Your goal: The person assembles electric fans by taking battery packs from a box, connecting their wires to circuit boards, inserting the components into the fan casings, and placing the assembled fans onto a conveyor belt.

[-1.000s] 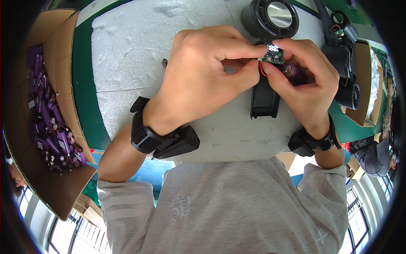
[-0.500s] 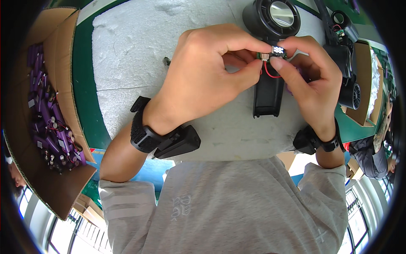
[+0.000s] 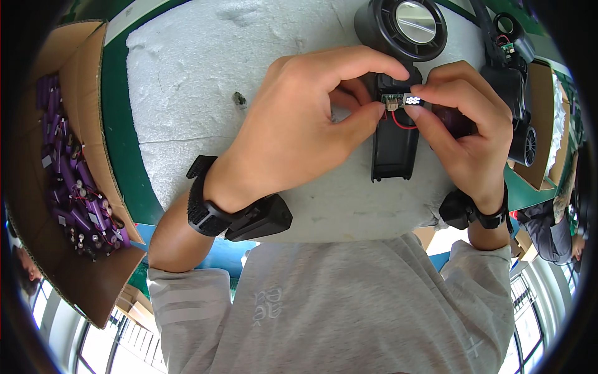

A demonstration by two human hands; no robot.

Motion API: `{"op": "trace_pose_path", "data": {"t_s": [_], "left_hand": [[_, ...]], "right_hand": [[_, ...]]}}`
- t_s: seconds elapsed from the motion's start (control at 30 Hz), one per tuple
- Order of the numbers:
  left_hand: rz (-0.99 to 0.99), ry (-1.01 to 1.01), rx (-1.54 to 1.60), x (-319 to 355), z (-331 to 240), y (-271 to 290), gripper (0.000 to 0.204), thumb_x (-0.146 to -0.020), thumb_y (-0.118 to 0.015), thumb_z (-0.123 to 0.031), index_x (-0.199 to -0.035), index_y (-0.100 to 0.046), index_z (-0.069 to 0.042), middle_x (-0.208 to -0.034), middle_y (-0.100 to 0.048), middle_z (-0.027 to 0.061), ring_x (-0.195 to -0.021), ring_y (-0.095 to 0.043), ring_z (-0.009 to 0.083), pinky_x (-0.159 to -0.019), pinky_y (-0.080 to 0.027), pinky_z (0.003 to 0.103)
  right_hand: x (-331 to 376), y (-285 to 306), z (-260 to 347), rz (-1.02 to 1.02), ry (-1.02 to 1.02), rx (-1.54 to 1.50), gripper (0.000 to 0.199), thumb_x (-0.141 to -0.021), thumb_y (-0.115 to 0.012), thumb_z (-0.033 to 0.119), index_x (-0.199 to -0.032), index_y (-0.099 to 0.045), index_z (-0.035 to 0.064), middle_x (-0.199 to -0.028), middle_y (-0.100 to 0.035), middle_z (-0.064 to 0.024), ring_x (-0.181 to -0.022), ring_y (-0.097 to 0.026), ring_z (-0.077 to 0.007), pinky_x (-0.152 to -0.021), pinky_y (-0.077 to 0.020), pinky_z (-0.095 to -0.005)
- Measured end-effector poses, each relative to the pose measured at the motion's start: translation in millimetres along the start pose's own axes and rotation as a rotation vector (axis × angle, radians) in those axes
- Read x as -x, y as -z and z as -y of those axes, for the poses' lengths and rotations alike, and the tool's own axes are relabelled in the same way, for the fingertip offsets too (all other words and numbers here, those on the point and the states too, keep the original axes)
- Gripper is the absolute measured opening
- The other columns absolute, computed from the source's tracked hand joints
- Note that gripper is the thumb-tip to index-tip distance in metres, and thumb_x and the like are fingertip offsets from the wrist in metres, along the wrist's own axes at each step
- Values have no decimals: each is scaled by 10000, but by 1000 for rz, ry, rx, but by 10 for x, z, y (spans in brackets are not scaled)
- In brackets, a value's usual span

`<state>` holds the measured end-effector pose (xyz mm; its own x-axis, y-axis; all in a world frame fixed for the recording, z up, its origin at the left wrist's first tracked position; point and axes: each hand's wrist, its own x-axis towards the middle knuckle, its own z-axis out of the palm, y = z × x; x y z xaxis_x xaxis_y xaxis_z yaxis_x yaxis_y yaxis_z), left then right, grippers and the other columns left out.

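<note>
1. At the far left I see an open brown cardboard box (image 3: 93,124), tilted toward the bench, filled with purple cylindrical cells (image 3: 68,193) that have thin wires trailing from them; any print on them is too small for me to make out.

2. A white foam pad (image 3: 199,81) covers the green bench top (image 3: 121,149), and one small dark bit (image 3: 238,98) lies alone on the foam, well apart from the work.

3. My left hand (image 3: 299,131) is closed in a pinch, thumb and forefinger pressing on the left end of a small circuit board (image 3: 398,100). A black band with a dark block (image 3: 243,218) sits on that wrist.

4. The board hangs just above the black fan housing (image 3: 395,140), which lies flat on the foam with its round grille end (image 3: 402,25) away from me. A thin red wire (image 3: 405,121) loops down from the board toward the housing.

5. My right hand (image 3: 467,131) pinches the board's right end with its fingertips and seems to cup a purple cell (image 3: 451,118) behind them.

6. I judge this to be the seating step: the board is held over the housing but not yet in it. The next move calls for lining it up with its recess and keeping the wire from being trapped.

7. At the right edge, more black fan parts (image 3: 514,81) lie beside another brown carton (image 3: 542,124).
</note>
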<state>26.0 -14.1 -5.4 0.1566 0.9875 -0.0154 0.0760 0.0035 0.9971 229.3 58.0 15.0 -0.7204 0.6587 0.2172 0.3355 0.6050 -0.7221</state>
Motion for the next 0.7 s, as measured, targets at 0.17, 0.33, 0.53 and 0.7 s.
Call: {"op": "trace_pose_path", "data": {"t_s": [0.17,0.33,0.53,0.7], "left_hand": [[1,3,-8,-11,7,2,359,-861,-575,129,-1197,-605,4,-970,-667,76,-872,-638,99,-781,-531,229],[-5,18,23,-11,24,-2,349,-873,-566,131,-1196,-605,6,-1003,-672,89,-910,-646,107,-794,-531,232],[9,47,10,-15,30,17,334,-882,-561,127,-1192,-605,10,-1023,-676,91,-927,-651,112,-803,-531,234],[10,74,-7,-15,23,16,327,-885,-560,122,-1189,-606,12,-1020,-677,89,-919,-652,112,-805,-532,236]], "right_hand": [[-5,-39,-14,-61,129,102,245,-715,-759,-66,-933,-677,9,-885,-629,-81,-663,-543,-82,-548,-405,-206],[0,-92,42,-112,72,128,250,-713,-767,-61,-935,-681,12,-887,-638,-75,-629,-518,-74,-527,-383,-196],[-8,-99,51,-136,70,127,251,-712,-774,-56,-939,-691,13,-882,-640,-65,-603,-499,-68,-513,-368,-191],[25,-94,29,-134,72,147,255,-717,-773,-56,-952,-700,12,-875,-640,-66,-609,-505,-71,-518,-372,-192]]}}
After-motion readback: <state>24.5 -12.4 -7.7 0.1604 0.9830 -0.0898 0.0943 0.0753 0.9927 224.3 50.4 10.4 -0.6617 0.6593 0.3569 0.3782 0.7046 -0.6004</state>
